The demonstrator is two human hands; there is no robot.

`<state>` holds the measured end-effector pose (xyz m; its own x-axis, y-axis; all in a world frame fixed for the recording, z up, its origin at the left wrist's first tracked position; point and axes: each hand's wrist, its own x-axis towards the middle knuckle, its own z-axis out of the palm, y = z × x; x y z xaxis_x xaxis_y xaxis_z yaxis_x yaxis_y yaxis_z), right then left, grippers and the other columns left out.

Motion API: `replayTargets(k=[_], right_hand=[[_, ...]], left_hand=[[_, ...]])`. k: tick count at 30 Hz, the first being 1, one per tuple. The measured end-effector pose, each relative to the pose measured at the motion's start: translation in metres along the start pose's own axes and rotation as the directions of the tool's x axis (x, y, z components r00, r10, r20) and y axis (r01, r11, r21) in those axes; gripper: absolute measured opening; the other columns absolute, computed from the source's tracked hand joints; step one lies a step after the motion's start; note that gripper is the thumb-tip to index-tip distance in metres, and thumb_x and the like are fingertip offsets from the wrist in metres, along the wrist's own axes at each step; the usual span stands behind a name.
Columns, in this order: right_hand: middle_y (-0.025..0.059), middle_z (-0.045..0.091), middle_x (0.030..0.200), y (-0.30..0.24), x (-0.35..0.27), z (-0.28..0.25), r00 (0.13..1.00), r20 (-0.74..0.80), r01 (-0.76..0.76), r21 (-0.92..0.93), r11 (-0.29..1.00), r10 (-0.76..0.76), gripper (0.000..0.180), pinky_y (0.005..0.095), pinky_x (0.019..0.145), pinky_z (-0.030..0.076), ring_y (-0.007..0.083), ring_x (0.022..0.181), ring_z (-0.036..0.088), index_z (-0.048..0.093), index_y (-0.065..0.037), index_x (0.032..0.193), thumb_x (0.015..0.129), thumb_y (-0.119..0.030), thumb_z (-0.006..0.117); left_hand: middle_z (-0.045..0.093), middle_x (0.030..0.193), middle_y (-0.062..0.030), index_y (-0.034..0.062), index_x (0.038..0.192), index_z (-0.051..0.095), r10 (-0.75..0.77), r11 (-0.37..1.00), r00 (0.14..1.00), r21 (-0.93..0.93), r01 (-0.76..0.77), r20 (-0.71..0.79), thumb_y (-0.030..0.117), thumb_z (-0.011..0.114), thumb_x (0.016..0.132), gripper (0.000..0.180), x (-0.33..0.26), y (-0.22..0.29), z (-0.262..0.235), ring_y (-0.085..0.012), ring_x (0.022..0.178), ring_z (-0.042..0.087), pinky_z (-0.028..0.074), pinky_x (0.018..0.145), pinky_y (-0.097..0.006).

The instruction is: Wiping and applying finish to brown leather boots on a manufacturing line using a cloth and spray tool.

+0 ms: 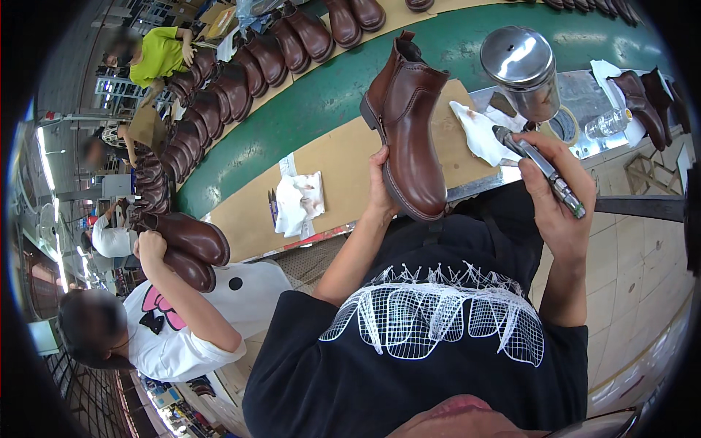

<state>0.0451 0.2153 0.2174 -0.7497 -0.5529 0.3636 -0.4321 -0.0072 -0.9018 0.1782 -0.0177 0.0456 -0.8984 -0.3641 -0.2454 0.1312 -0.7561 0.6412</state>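
My left hand is closed on the sole edge of a glossy brown ankle boot. The boot is raised over the bench's near edge, its toe toward me and its shaft away. In my right hand is a small metal spray gun, gripped between thumb and fingers, its nozzle end pointing toward the boot. A shiny lidded metal cup stands out just beyond that hand; its join to the gun is hidden. White cloths lie between boot and gun.
Rows of brown boots line the green conveyor belt. Brown cardboard covers the bench, bearing a crumpled white cloth. At right are a tape roll, a clear bottle and dark boots. A co-worker at left holds boots.
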Motion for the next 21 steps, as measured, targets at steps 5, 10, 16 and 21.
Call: replayTargets(k=[5, 10, 16, 21], right_hand=[[0.0065, 0.071, 0.089, -0.009, 0.001, 0.005, 0.999, 0.033, 0.039, -0.034, 0.999, -0.038, 0.019, 0.0266, 0.071, 0.044, 0.0141, 0.074, 0.063, 0.069, -0.002, 0.104, 0.086, -0.007, 0.073], [0.0063, 0.071, 0.090, -0.005, 0.001, 0.004, 0.993, 0.058, 0.109, -0.058, 0.992, -0.106, 0.021, 0.0275, 0.073, 0.042, 0.0159, 0.073, 0.063, 0.070, -0.003, 0.104, 0.084, -0.010, 0.075], [0.0055, 0.071, 0.089, -0.008, -0.004, 0.002, 0.996, 0.053, 0.073, -0.079, 0.994, -0.069, 0.022, 0.0275, 0.072, 0.041, 0.0153, 0.073, 0.063, 0.070, -0.005, 0.103, 0.083, -0.013, 0.076], [0.0059, 0.071, 0.097, -0.014, -0.007, 0.007, 0.951, 0.306, 0.073, -0.099, 0.992, -0.039, 0.024, 0.0285, 0.078, 0.041, 0.0161, 0.083, 0.057, 0.069, -0.004, 0.110, 0.089, -0.015, 0.071]], left_hand=[[0.056, 0.130, -0.0235, -0.0028, 0.142, 0.039, -0.044, 0.994, 0.994, -0.094, 0.053, 0.099, 0.059, 0.034, 0.096, 0.077, -0.003, 0.006, 0.014, -0.0436, 0.097, 0.068, 0.059, 0.079, -0.050], [0.057, 0.129, -0.0233, -0.0026, 0.141, 0.040, -0.031, 0.996, 0.984, -0.074, 0.045, 0.176, 0.059, 0.035, 0.096, 0.076, -0.003, 0.001, 0.015, -0.0432, 0.099, 0.068, 0.059, 0.081, -0.050], [0.063, 0.127, -0.0152, 0.0051, 0.139, 0.047, -0.028, 0.999, 0.998, 0.020, 0.027, 0.048, 0.053, 0.046, 0.096, 0.064, -0.001, -0.003, -0.002, -0.0264, 0.114, 0.064, 0.052, 0.099, -0.043], [0.060, 0.131, -0.0140, 0.0032, 0.139, 0.046, 0.139, 0.985, 0.989, 0.113, -0.133, -0.048, 0.044, 0.052, 0.096, 0.059, -0.003, 0.002, 0.004, -0.0246, 0.116, 0.062, 0.049, 0.102, -0.042]])
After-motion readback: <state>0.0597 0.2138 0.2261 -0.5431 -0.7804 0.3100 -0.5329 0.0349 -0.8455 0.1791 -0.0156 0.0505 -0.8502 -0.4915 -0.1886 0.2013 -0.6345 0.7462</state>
